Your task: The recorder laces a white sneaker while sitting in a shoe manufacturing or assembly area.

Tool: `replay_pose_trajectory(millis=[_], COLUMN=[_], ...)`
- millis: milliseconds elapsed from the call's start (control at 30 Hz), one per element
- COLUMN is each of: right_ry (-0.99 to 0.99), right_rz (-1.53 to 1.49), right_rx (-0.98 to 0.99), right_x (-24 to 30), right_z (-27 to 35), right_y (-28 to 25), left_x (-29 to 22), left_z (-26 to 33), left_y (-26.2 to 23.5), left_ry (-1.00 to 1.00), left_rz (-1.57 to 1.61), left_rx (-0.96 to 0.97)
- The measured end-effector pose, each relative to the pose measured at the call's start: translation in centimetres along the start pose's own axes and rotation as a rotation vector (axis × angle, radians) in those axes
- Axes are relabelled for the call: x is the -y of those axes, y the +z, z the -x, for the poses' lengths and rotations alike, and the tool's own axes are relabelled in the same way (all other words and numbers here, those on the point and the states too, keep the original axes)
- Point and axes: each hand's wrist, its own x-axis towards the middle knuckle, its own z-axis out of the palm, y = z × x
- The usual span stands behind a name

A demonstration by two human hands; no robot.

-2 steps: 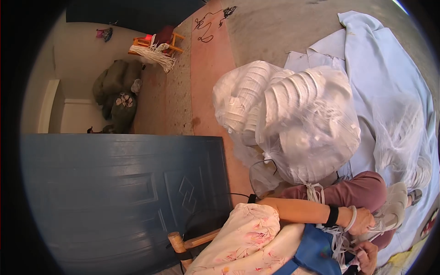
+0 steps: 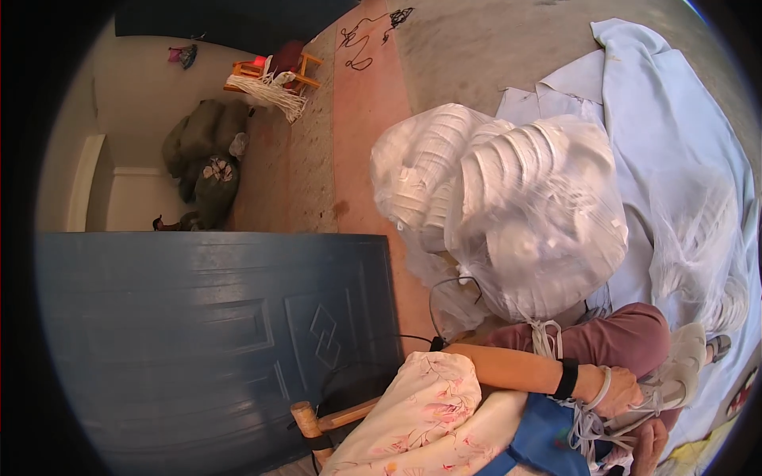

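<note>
From my remote seat I am watching the head cam, and the change vs. the last frame is small: the R hand (image 2: 649, 444) is shifting a bit outward, and the white strips (image 2: 587, 428) are now lying more across, betw. the two hands. For the work this is probably meaning the strips are being sorted or drawn, but I am only judging. The L hand (image 2: 617, 393) is bending its fingers inward and, as far as I am seeing, is gripping strips; the R hand is curling too, but its fingertips are hidden, so I cannot tell if it is holding sth. The strips are hanging over the lap, beside the blue apron (image 2: 540, 436), and some are running near the pale piece (image 2: 681, 369), which is resting just beyond the L hand, next to the knee (image 2: 631, 337). What this piece is exactly, I am not making out. The R forearm is not showing, and the dark rim is cutting the lower right area. The clear bag (image 2: 540, 222), standing near the knee, is wrapping white ribbed stacks, approx. visible only, because the plastic is shining and blurring the details.
</note>
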Motion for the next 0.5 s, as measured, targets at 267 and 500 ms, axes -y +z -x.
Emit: replay_pose_trajectory(millis=[267,500], right_ry=[0.125,0.06], right_rz=[0.138,0.266], right_rx=[-0.308,-0.366], right_x=[-5.9,-6.8], right_z=[-3.4,-3.1], right_y=[-1.0,-1.8], left_x=[2.0,2.4], left_z=[1.3,1.2], left_y=[-3.0,-4.0], left_ry=[0.172,0.173], left_rz=[0.189,0.318], left_rx=[-0.042,-0.135])
